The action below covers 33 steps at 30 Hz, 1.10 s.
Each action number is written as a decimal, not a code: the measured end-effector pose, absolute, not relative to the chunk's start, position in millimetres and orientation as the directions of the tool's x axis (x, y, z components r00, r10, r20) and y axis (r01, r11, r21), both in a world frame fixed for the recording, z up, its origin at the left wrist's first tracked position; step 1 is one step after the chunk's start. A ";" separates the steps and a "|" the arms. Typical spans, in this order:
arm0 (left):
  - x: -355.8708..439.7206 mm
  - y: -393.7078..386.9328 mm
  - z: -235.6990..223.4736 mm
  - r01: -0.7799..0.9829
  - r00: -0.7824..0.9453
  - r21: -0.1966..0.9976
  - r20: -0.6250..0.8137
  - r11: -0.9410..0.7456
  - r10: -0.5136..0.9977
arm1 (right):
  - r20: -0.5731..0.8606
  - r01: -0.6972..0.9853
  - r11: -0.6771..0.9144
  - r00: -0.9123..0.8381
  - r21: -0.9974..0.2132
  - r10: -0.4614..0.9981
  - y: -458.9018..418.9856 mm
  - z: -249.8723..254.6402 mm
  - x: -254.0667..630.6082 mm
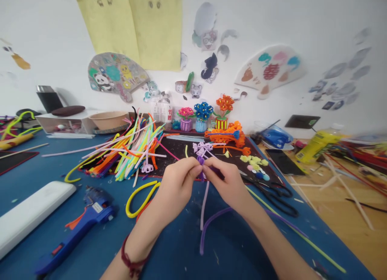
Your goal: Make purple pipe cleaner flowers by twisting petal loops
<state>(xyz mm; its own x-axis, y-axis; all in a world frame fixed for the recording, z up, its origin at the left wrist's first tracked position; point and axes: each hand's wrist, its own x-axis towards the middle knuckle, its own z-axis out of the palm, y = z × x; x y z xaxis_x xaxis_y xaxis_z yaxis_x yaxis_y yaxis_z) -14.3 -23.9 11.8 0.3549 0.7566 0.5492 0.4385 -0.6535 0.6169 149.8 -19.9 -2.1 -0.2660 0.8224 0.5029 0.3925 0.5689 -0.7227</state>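
Hands (178, 179) (226, 185), purple pipe cleaner (200, 160) between

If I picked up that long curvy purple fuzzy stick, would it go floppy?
Probably not completely: the purple stick shows a smooth curve, so it's likely bendy but a bit stiff. It looks thin, so it should be light. Its fuzzy-looking surface probably wouldn't be slippery.
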 end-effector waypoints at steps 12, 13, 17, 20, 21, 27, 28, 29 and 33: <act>-16.4 -22.3 16.2 0.196 0.346 0.838 0.428 -0.510 0.835 | 0.510 0.255 0.592 -0.323 -0.764 0.797 -18.9 0.6 152.4; -16.8 -22.6 16.9 0.172 0.357 0.850 0.418 -0.498 0.836 | 0.513 0.239 0.593 -0.324 -0.769 0.795 -18.8 1.0 152.5; -15.7 -23.8 16.9 0.160 0.329 0.875 0.390 -0.457 0.860 | 0.519 0.171 0.587 -0.319 -0.792 0.793 -17.9 -0.2 152.0; -13.5 -24.1 15.5 0.147 0.306 0.895 0.363 -0.421 0.880 | 0.518 0.145 0.581 -0.319 -0.801 0.794 -17.3 -1.9 151.0; -13.0 -23.9 15.3 0.135 0.300 0.902 0.358 -0.410 0.885 | 0.517 0.145 0.579 -0.316 -0.802 0.795 -17.3 -2.1 150.8; -12.7 -22.0 14.7 0.002 0.270 0.956 0.283 -0.294 0.920 | 0.497 0.111 0.546 -0.294 -0.831 0.816 -19.1 0.2 150.0; -12.8 -21.9 14.4 -0.016 0.270 0.959 0.277 -0.283 0.922 | 0.490 0.104 0.539 -0.297 -0.836 0.819 -19.5 0.5 149.9; -12.7 -22.0 14.0 -0.024 0.271 0.960 0.275 -0.279 0.922 | 0.482 0.104 0.532 -0.303 -0.840 0.822 -19.8 0.7 149.8; -11.9 -21.8 12.6 0.037 0.258 0.951 0.289 -0.308 0.922 | 0.439 0.114 0.492 -0.312 -0.863 0.842 -19.6 -0.4 148.5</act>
